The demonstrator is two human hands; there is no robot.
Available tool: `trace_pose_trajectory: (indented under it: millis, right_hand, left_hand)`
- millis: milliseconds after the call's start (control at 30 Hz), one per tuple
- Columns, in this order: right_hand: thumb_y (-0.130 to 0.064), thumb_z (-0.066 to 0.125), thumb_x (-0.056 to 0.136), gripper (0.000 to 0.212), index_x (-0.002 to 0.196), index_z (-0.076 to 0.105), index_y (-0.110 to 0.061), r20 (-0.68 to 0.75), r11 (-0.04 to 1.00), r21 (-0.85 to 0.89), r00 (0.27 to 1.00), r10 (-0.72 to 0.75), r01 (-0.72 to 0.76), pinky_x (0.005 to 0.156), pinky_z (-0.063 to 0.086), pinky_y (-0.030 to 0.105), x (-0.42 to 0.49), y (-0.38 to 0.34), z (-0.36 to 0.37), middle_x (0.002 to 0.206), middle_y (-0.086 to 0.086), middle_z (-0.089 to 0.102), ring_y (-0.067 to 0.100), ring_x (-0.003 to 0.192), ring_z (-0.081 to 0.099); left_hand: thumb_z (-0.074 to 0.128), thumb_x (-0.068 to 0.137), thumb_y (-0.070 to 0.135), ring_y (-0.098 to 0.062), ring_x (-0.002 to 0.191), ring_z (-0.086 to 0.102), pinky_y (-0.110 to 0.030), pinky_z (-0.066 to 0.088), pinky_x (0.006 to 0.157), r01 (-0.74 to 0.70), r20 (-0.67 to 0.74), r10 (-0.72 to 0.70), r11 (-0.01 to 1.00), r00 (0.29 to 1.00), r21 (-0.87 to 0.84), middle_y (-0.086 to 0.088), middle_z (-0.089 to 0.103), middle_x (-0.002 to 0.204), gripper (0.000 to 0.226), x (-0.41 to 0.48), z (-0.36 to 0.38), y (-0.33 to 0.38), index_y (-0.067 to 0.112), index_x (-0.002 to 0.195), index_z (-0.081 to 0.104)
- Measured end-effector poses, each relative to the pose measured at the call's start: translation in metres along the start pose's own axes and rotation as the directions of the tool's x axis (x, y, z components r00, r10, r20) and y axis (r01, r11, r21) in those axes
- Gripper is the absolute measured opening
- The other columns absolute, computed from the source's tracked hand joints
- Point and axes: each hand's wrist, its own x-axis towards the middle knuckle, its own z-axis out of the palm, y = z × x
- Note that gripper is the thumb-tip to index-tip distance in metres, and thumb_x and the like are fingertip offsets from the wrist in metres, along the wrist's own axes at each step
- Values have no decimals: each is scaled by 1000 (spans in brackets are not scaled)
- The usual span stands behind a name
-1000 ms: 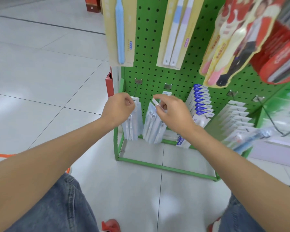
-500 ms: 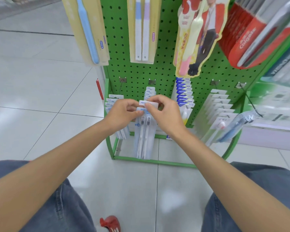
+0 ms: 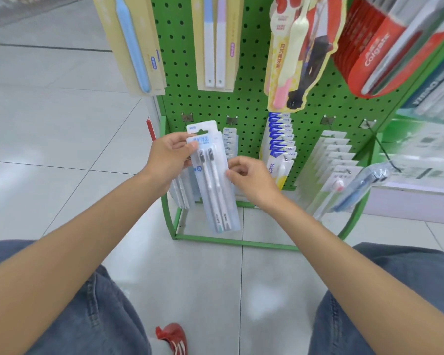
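Note:
A clear two-toothbrush pack with a blue-and-white header card hangs free of the rack, in front of the green pegboard rack. My left hand grips its upper left edge, thumb on the front of the card. My right hand pinches the pack's right edge at mid-height. Behind the pack, more packs of the same kind hang on the low hook, and others hang below my left hand.
Larger toothbrush packs hang on the upper hooks; blue-topped packs and white packs fill the lower hooks to the right. The rack's green base frame stands on grey floor tiles. My knees and a red shoe are below.
The pack has come off its hook and toward me, now turned face-on. My left hand moved from the left-hand packs onto this pack's upper edge; my right slid to its right edge.

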Motion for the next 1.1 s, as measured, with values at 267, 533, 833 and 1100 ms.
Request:
trace_pose_trajectory:
  millis: [267,533,833,1100]
  right_hand:
    - [0,66,82,10,85,64,-9,300,984,-156,945,129,-85,68,38,28,-17,25,11,77,6,60,14,70,50]
    - [-2,70,78,13,88,63,-6,349,979,-190,926,144,-80,68,45,29,-39,41,20,79,6,64,12,67,54]
    - [-6,50,87,35,107,51,-34,426,924,-327,904,-44,199,64,42,34,-59,29,25,76,4,50,16,66,46]
    - [-23,84,76,91,146,27,-37,364,997,-63,929,67,-48,87,48,22,-55,39,28,111,-12,47,14,104,50]
  left_hand:
    - [56,99,13,-17,82,50,-24,47,72,117,-94,-127,987,987,-111,6,71,80,15,10,-15,3,20,106,67]
    - [54,100,14,-17,83,53,-30,48,82,100,-103,-104,994,989,-40,2,71,91,16,10,-13,5,19,110,65]
    - [62,89,53,-11,112,51,-33,52,92,81,124,-107,977,986,199,4,40,132,75,-7,0,15,32,151,25]
    - [43,100,6,-26,111,62,-34,56,83,45,94,-57,991,994,122,-10,58,123,32,-1,-3,8,19,130,45]
